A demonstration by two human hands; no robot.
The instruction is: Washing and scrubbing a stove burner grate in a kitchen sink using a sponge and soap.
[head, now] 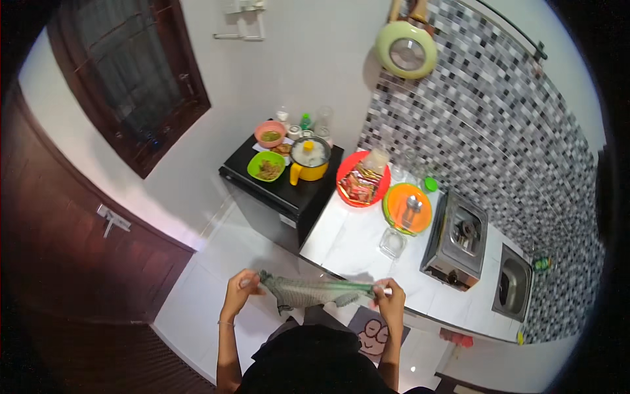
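A thin, dark green see-through net or mesh cloth (pixel 315 291) is stretched sideways in front of my body, its lower edge hanging loose. My left hand (pixel 241 290) pinches the bunched end at the left. At the other end, my right hand (pixel 390 298) grips a narrow twisted part, close to the front edge of the white countertop (pixel 327 236). Something small and white shows at the fingers of each hand; what it is I cannot tell. The cloth hangs above the floor, touching neither counter nor fridge.
A black-topped small fridge (pixel 256 194) carries a yellow pot (pixel 312 172), a green bowl (pixel 266 166) and a pink bowl (pixel 270 134). Along the counter are a red tray (pixel 344 193) of packets, an orange plate (pixel 393 209) with cutlery, a glass dish (pixel 393 243), a gas stove (pixel 455 241) and a sink (pixel 513 285).
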